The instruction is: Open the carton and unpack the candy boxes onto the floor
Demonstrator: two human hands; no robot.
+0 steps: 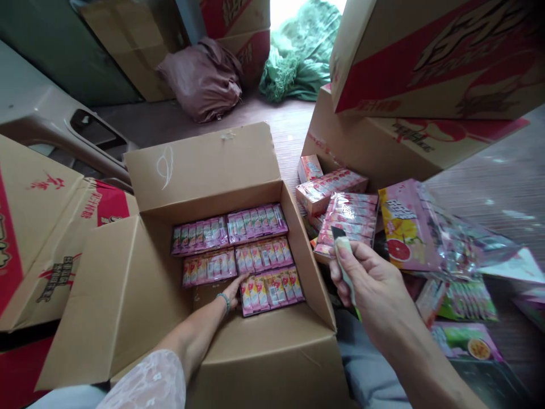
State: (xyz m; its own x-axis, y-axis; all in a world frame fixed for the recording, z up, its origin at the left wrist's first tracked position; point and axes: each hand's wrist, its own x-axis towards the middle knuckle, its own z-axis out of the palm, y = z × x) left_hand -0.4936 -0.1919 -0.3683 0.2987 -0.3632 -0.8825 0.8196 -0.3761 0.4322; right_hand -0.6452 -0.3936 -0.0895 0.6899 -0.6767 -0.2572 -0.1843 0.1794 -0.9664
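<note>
An open cardboard box (204, 203) stands before me with several clear-wrapped packs of sachets laid in rows inside. My left hand (232, 292), with a beaded bracelet at the wrist, reaches into it. Its fingers grip the left edge of the nearest pack of sachets (273, 291), with part of the fingers hidden by the pack. Beyond this lie a yellow-orange pack (208, 267) and a purple-green pack (257, 220). Outside the box's right wall, my right hand (361, 272) is closed around a pale-handled box cutter (344, 250), its dark blade pointing up.
Right of the box lie wrapped sachet packs (349, 216), a small carton (330, 190) and a printed pouch (404, 224). Large cartons (383, 145) are stacked behind them. Another carton (80, 238) and a plastic chair (55, 113) stand left. A brown sack (204, 79) lies behind.
</note>
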